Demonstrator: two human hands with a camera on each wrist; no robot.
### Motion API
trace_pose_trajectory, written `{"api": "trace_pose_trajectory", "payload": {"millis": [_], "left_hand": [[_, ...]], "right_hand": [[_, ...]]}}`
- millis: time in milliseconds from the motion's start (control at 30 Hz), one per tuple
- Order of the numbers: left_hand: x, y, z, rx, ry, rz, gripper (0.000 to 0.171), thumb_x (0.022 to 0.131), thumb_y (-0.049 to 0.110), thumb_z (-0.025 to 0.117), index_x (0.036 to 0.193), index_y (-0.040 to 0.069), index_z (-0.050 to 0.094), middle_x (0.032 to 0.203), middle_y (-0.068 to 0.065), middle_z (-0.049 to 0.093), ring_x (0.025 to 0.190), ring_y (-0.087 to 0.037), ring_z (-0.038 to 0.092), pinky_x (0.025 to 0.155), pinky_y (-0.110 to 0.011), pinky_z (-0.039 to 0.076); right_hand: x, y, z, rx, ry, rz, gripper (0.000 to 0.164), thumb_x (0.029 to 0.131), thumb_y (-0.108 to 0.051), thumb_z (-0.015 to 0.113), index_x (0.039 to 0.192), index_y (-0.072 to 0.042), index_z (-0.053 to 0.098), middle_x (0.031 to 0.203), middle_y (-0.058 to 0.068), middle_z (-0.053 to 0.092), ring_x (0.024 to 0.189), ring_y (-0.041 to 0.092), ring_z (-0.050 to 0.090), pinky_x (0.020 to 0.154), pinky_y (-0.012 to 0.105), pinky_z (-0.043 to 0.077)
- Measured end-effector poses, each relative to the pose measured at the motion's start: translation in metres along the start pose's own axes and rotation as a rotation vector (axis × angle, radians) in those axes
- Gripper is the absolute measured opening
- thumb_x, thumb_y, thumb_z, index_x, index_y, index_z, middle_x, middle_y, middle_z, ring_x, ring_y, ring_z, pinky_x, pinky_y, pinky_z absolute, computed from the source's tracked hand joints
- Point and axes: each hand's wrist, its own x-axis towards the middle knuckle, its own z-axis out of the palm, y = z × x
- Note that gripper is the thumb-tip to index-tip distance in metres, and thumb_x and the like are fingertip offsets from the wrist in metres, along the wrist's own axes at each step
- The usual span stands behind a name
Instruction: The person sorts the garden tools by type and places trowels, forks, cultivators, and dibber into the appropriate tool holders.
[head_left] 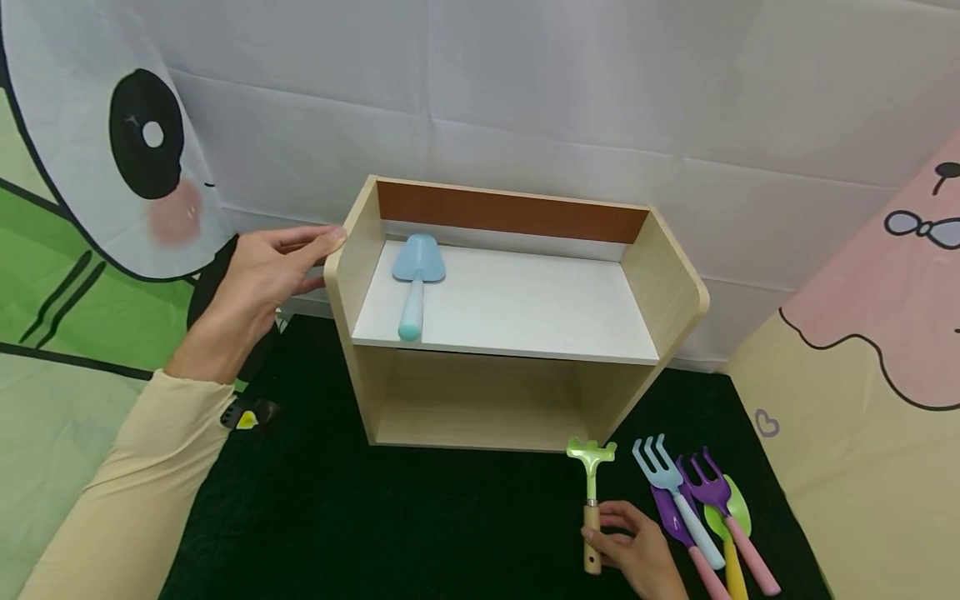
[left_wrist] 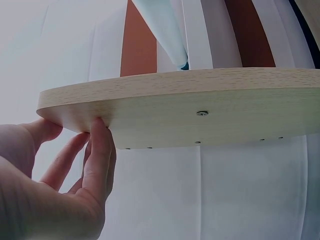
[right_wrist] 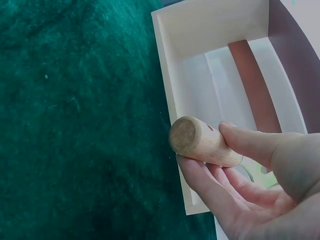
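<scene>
In the head view a small two-tier wooden shelf (head_left: 495, 408) stands against the back cloth. My left hand (head_left: 262, 275) rests its fingertips on the outside of the shelf's left side panel (left_wrist: 150, 115). My right hand (head_left: 641, 550) grips the wooden handle of a small hand rake (head_left: 592, 475) with a light green head. The rake points up, in front of the shelf's lower right corner. In the right wrist view the end of its handle (right_wrist: 210, 144) shows between thumb and fingers. On the white upper board lies a blue toy shovel (head_left: 418, 262), handle to the front.
Right of my right hand lies a pile of garden tools: a blue fork (head_left: 663, 471), a purple fork (head_left: 712, 492), a purple trowel (head_left: 675, 517) and something green with a yellow handle (head_left: 733, 567). Dark green cloth (head_left: 412, 525) covers the table. Printed cloth walls (head_left: 540, 100) surround it.
</scene>
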Motion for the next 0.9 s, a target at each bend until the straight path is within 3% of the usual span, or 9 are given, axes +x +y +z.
{"api": "trace_pose_trajectory", "payload": {"millis": [667, 900], "left_hand": [[-0.001, 0.000, 0.000, -0.010, 0.002, 0.004, 0.069, 0.075, 0.064, 0.063, 0.131, 0.023, 0.059, 0.137, -0.006, 0.048, 0.120, -0.023, 0.046, 0.099, -0.047, 0.044], [-0.001, 0.000, 0.000, -0.014, 0.002, 0.003, 0.069, 0.076, 0.063, 0.064, 0.131, 0.023, 0.059, 0.137, -0.006, 0.049, 0.120, -0.023, 0.047, 0.099, -0.046, 0.045]], "right_hand": [[0.019, -0.022, 0.015, -0.046, -0.028, -0.103, 0.061, 0.075, -0.029, 0.080, 0.122, -0.002, 0.053, 0.110, 0.015, 0.059, 0.081, 0.022, 0.067, 0.066, 0.036, 0.059], [0.025, -0.029, 0.022, -0.029, -0.024, -0.160, 0.054, 0.077, -0.023, 0.080, 0.119, -0.001, 0.055, 0.108, 0.015, 0.061, 0.080, 0.023, 0.067, 0.065, 0.036, 0.059]]}}
